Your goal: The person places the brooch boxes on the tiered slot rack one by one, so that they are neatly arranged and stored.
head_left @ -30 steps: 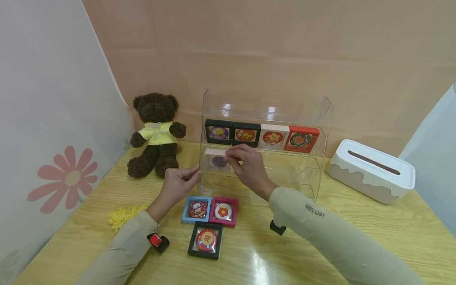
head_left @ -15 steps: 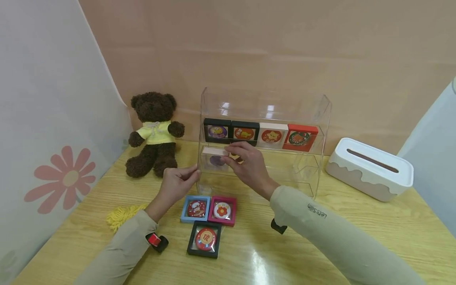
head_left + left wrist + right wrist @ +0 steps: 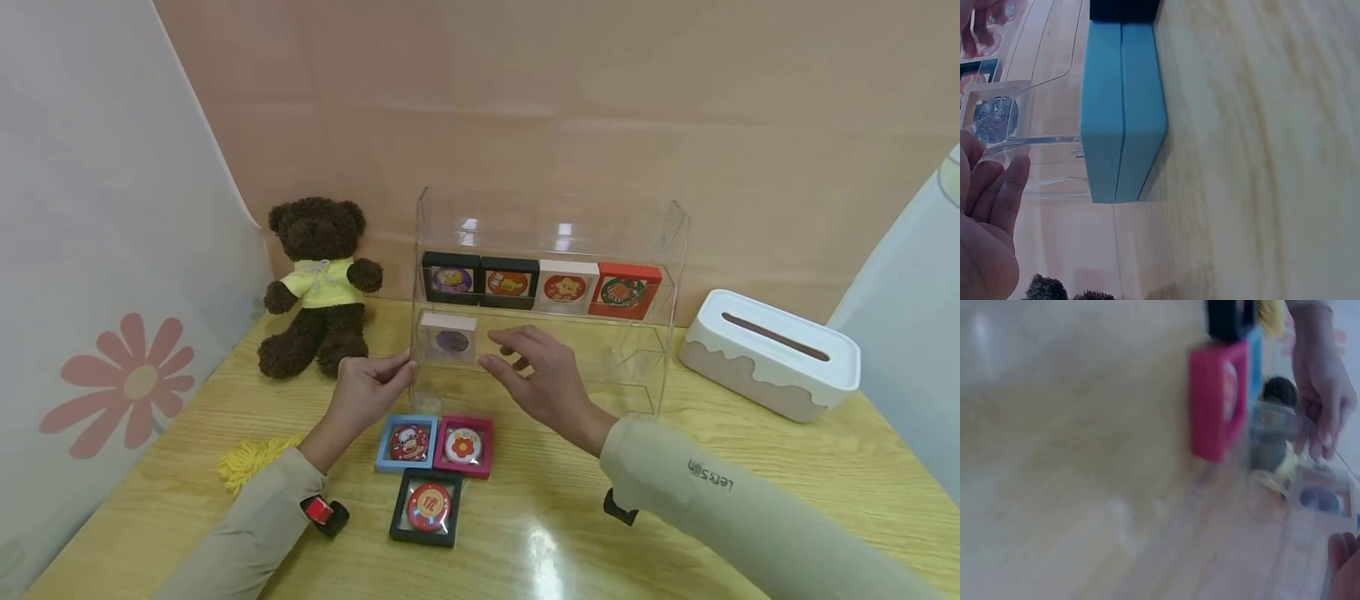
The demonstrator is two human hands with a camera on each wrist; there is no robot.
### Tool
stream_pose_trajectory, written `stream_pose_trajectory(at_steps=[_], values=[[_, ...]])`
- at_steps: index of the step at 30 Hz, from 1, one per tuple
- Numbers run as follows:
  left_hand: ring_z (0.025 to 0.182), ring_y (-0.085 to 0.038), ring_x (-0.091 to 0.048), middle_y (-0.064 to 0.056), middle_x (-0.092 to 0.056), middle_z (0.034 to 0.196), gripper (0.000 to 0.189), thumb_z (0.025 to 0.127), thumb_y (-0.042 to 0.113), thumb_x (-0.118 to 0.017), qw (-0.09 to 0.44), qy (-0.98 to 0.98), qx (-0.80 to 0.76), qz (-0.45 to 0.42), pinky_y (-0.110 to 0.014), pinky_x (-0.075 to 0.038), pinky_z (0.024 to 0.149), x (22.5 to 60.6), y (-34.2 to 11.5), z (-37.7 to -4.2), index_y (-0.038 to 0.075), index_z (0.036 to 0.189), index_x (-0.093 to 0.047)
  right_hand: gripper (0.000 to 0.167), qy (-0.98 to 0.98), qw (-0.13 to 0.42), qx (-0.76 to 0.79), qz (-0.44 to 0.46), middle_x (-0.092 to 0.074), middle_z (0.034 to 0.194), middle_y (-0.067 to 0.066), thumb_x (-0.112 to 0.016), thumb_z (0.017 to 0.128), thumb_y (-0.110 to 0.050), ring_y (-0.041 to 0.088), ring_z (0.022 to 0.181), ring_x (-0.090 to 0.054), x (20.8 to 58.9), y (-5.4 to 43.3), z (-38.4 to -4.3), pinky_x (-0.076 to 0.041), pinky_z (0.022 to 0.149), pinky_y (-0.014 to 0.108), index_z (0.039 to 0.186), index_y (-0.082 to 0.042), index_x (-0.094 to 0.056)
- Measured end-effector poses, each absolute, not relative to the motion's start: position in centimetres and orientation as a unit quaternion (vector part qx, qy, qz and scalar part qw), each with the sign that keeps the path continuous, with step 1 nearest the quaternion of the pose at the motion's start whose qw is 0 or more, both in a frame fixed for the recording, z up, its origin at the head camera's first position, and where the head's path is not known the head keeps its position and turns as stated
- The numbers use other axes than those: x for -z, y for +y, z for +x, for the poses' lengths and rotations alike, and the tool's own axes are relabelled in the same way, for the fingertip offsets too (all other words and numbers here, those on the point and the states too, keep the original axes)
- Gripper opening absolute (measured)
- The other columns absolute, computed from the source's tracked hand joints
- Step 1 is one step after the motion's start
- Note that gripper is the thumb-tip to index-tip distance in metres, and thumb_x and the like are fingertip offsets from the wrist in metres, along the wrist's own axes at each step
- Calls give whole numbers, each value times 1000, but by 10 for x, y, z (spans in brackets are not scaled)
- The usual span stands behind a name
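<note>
A clear acrylic display rack [image 3: 677,229] stands on the table with square badge frames on its tiers. My left hand [image 3: 366,393] pinches the rack's left side edge, as the left wrist view also shows. On the lower tier, at the left end, a white frame with a purple badge [image 3: 448,337] stands upright behind the clear lip. Just right of it my right hand [image 3: 543,377] hangs with fingers apart and loosely bent, holding nothing. In front of the rack lie a blue frame [image 3: 384,450], a pink frame [image 3: 487,457] and a black frame [image 3: 401,521].
Two black frames [image 3: 480,287], a white one [image 3: 568,268] and a red one [image 3: 628,273] fill the tier above. A brown teddy bear [image 3: 322,283] sits left of the rack, yellow yarn [image 3: 251,460] lies nearer, and a tissue box [image 3: 765,354] stands at right.
My right hand has let go of the white frame and drawn back to the right. The frame stays on the lower tier. My left hand keeps its pinch on the rack.
</note>
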State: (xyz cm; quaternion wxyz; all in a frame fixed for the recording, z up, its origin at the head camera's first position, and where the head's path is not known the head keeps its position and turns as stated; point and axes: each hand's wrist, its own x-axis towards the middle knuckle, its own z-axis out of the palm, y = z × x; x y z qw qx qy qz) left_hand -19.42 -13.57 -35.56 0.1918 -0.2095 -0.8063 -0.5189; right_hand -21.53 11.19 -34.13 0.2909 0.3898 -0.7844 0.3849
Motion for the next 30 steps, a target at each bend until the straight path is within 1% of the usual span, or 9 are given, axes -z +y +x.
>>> stream_pose_trajectory(at_steps=[4, 9, 16, 20, 25, 30], values=[[78, -32, -67, -25, -66, 91, 19, 87, -7, -64, 189, -812, 513, -203, -16, -52, 60, 354, -135, -193, -15, 103, -64, 29, -784, 251, -396, 407, -67, 98, 8, -72, 86, -14, 21, 81, -65, 355, 115, -199, -56, 59, 27, 109, 2, -68], [80, -32, -67, -25, -65, 93, 19, 87, -8, -63, 183, -812, 517, -202, -17, -53, 62, 354, -135, -193, -16, 104, -64, 32, -807, 194, -398, 391, -66, 99, 5, -75, 83, -14, 19, 83, -64, 366, 117, -184, -55, 63, 22, 110, 1, -68], [79, -33, -68, -26, -65, 92, 19, 87, -9, -63, 179, -811, 521, -199, -18, -53, 63, 355, -134, -192, -16, 105, -63, 38, -843, 110, -379, 365, -66, 99, 9, -75, 84, -21, 20, 84, -63, 379, 123, -172, -55, 64, 23, 112, 4, -67], [78, -32, -68, -26, -65, 91, 19, 87, -8, -63, 180, -812, 518, -198, -18, -53, 62, 354, -134, -192, -16, 105, -64, 41, -853, 65, -368, 363, -65, 100, 8, -73, 86, -26, 19, 83, -62, 385, 126, -167, -54, 65, 23, 114, 3, -66], [78, -32, -68, -25, -65, 93, 19, 87, -7, -64, 184, -812, 517, -199, -17, -53, 61, 353, -134, -191, -15, 104, -64, 42, -866, 37, -347, 357, -64, 96, 5, -71, 87, -29, 17, 80, -60, 391, 126, -162, -53, 65, 25, 116, 1, -66], [78, -32, -67, -25, -66, 92, 19, 86, -8, -64, 187, -812, 517, -197, -16, -52, 61, 354, -134, -191, -15, 104, -64, 47, -887, 1, -323, 330, -61, 93, 0, -72, 86, -35, 14, 78, -57, 394, 124, -159, -49, 64, 23, 120, -3, -64]])
